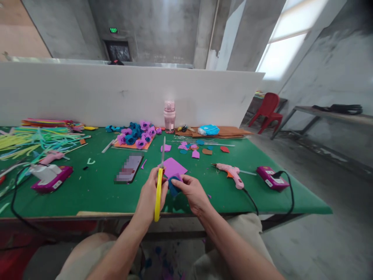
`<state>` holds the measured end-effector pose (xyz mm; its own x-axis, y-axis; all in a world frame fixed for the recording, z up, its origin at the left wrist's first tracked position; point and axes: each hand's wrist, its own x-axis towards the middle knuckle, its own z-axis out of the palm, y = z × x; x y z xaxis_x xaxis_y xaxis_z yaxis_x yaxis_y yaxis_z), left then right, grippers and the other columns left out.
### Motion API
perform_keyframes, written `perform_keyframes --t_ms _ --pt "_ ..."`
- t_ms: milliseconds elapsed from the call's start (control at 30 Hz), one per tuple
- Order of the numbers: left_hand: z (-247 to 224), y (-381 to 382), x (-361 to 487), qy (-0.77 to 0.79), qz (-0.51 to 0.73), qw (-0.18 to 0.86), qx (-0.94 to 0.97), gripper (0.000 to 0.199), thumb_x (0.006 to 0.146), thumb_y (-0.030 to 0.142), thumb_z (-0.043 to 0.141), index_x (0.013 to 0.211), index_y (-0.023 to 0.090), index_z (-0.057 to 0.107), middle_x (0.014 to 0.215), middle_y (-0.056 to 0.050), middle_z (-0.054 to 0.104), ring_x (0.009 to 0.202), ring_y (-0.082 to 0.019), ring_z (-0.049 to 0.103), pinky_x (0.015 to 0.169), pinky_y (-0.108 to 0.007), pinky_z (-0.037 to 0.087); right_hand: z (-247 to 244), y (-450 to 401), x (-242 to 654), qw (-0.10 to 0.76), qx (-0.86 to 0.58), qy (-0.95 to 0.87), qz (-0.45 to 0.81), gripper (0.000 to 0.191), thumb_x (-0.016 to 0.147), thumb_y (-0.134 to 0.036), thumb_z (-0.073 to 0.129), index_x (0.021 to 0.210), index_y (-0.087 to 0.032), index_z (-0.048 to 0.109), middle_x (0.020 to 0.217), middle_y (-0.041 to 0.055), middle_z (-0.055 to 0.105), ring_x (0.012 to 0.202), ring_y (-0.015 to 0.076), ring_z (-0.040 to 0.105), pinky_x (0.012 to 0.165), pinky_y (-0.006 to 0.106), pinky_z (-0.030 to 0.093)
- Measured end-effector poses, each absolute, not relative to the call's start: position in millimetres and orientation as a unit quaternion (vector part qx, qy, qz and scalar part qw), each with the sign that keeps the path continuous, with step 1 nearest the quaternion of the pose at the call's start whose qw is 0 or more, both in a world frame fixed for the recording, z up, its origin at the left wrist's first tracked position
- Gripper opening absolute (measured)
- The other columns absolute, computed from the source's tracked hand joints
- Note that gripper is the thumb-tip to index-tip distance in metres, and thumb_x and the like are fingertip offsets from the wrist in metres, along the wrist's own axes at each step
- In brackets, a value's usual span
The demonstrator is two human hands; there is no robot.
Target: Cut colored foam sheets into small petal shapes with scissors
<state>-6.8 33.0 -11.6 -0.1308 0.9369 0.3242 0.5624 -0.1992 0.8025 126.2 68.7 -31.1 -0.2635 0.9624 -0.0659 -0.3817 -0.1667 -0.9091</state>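
Observation:
My left hand [150, 192] is closed around yellow-handled scissors [159, 190], whose blades point away from me over the table. The thumb and fingertips of that hand also reach the edge of a dark blue felt piece [174, 187]. My right hand [190, 190] pinches this blue piece together with a bit of purple felt. Just beyond both hands a purple felt sheet [176, 167] lies flat. Small cut pieces in purple, blue, brown and red, such as a purple petal-shaped piece [195, 154], are scattered farther back.
Purple and blue felt flowers [136, 134] are heaped back left. A phone [129, 169] lies left of my hands; a pink glue gun [231, 173] and a corded purple box [272, 179] are right. A pink bottle [169, 116] stands before the white partition [87, 93].

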Motion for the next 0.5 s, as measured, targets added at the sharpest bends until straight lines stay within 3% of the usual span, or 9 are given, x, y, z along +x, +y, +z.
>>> perform_keyframes --t_ms 167,333,500 --pt "-0.3 4.2 -12.3 0.61 0.351 0.225 0.674 0.044 0.082 0.019 0.042 0.126 0.022 0.038 0.086 -0.001 0.061 0.056 -0.011 0.053 0.056 -0.021 0.044 -22.9 73.9 132.9 0.524 -0.347 -0.344 0.698 0.024 0.057 -0.032 0.081 0.073 -0.016 0.072 0.067 -0.0005 0.068 0.059 0.0093 0.054 0.057 0.022 0.041" --pt "0.7 -15.4 -18.0 0.618 0.219 0.209 0.726 0.046 0.083 0.013 0.037 0.128 0.021 0.038 0.1 -0.007 0.062 0.081 -0.018 0.06 0.075 -0.03 0.046 -13.5 78.6 139.4 0.56 -0.331 -0.298 0.699 0.024 0.055 -0.029 0.082 0.073 -0.017 0.072 0.071 -0.0004 0.07 0.06 0.0084 0.057 0.057 0.019 0.044" --pt "-7.4 -14.0 -18.0 0.647 0.124 0.182 0.73 0.051 0.084 0.013 0.036 0.135 0.018 0.034 0.115 -0.014 0.058 0.092 -0.023 0.062 0.079 -0.034 0.046 -16.9 80.1 138.9 0.571 -0.317 -0.296 0.697 0.023 0.056 -0.029 0.081 0.073 -0.017 0.071 0.069 -0.0003 0.069 0.057 0.0087 0.056 0.054 0.02 0.045"
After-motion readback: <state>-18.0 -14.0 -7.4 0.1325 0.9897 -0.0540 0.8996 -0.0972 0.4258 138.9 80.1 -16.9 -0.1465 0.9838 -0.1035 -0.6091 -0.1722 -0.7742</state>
